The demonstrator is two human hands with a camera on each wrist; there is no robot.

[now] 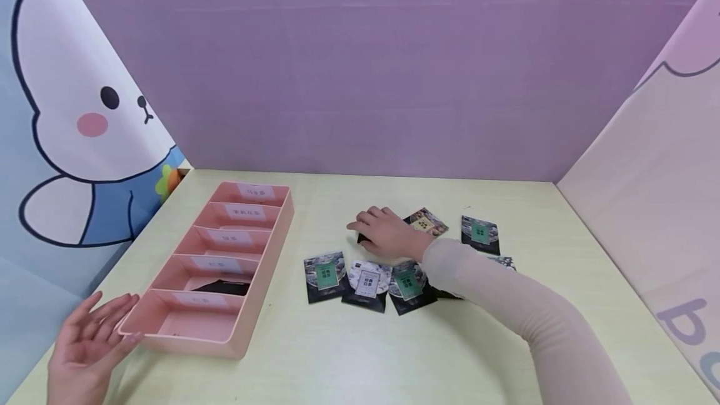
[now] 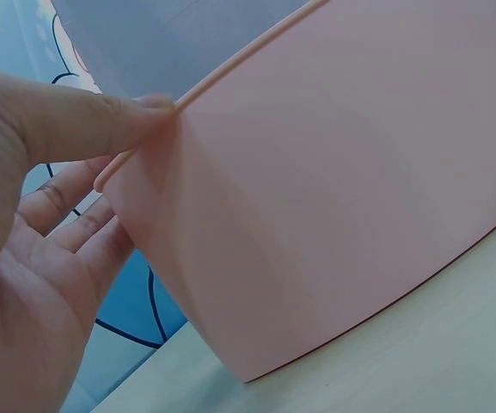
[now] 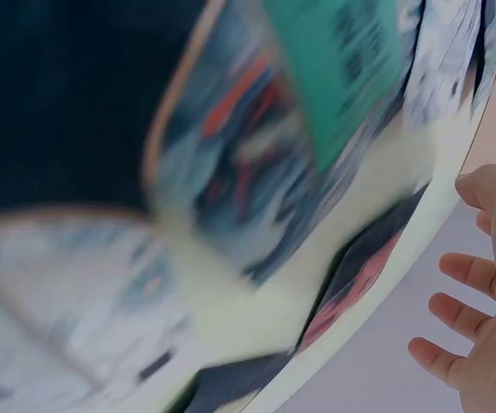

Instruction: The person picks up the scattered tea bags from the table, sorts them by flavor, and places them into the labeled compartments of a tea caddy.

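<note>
My left hand (image 1: pixel 90 345) is at the near left corner of a pink divided tray (image 1: pixel 255 292). In the left wrist view, its thumb presses the rim while the other fingers lie round the corner outside. A black sachet (image 1: pixel 225 287) lies in the tray's second compartment from the near end. My right hand (image 1: pixel 390 234) reaches over the flat tea sachets, fingers spread, partly covering a dark one beneath. Just beyond it lies a sachet with a yellow label (image 1: pixel 424 222). The right wrist view has that hand's fingers (image 3: pixel 461 317) apart, holding nothing, beside blurred sachets.
Nearer than the right hand lie a green-label sachet (image 1: pixel 326 276), a white-label sachet (image 1: pixel 368 284) and another green-label sachet (image 1: pixel 409 286). One more green-label sachet (image 1: pixel 480 234) lies right. The sleeve (image 1: pixel 506 295) partly hides others. A purple panel (image 1: pixel 371 67) closes the table's back.
</note>
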